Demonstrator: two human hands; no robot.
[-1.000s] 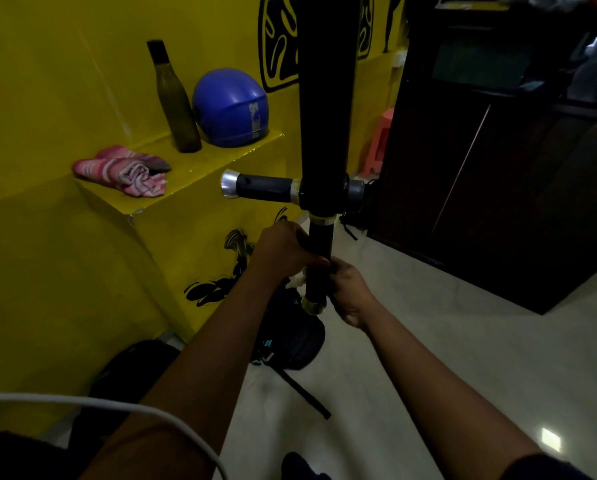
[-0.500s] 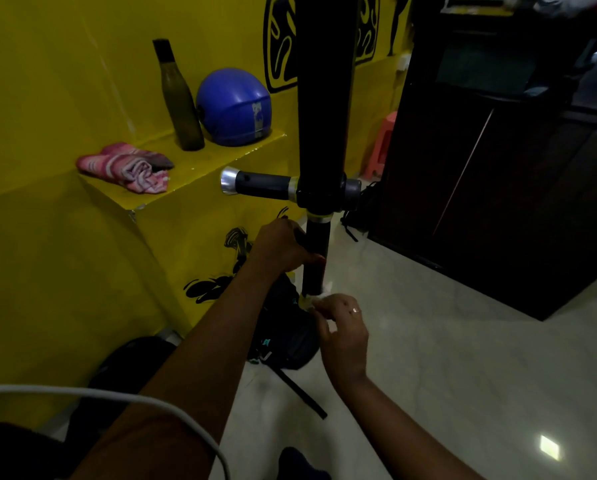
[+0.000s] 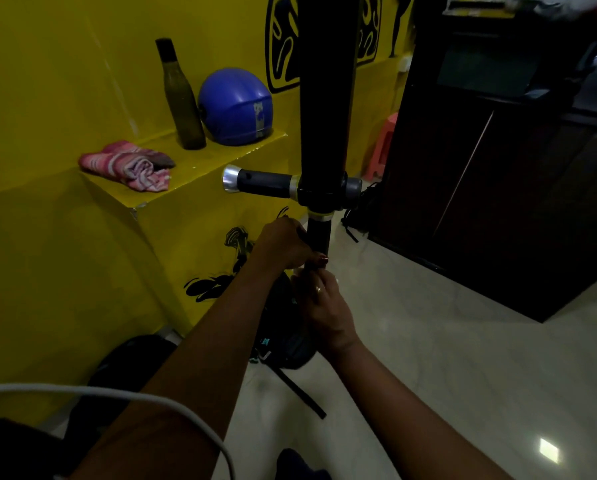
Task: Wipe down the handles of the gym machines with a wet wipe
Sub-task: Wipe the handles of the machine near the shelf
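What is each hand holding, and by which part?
Left hand grips the black vertical machine handle at mid-length; right hand curls round its bottom end.

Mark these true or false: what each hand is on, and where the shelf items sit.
1. The left hand grips the vertical handle. True.
2. The horizontal handle has a silver end cap. True.
3. The right hand holds the horizontal handle. False: its fingers curl at the vertical handle's lower end, just under the left hand.
4. The bottle stands upright next to the blue helmet. True.
5. The striped towel hangs on the horizontal handle. False: it lies bunched on the yellow ledge.
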